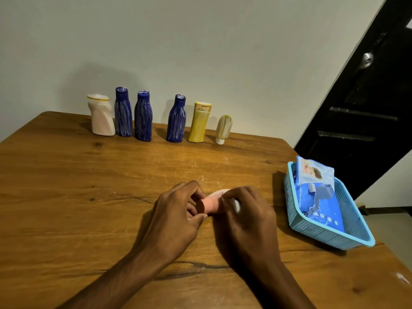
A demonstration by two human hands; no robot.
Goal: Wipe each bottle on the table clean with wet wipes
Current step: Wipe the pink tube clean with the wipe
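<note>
Nearest are the two forearms, reaching in over the wooden table point(66, 197). The left hand point(176, 215) curls its fingers and thumb round the capped end of a small pink bottle point(206, 206), which lies on its side near the table's middle. The right hand point(247, 217) grips the bottle's other end, its fingers closed over a bit of white wet wipe point(236, 204). Right of the hands, near the table's edge, a light blue plastic basket point(330, 237) holds a blue pack of baby wipes point(316, 192). At the far edge stand a row of bottles: a pale pink bottle point(101, 117), three dark blue bottles point(142, 117) streaked white, a yellow bottle point(199, 122) and a small tube point(223, 129) standing on its white cap.
</note>
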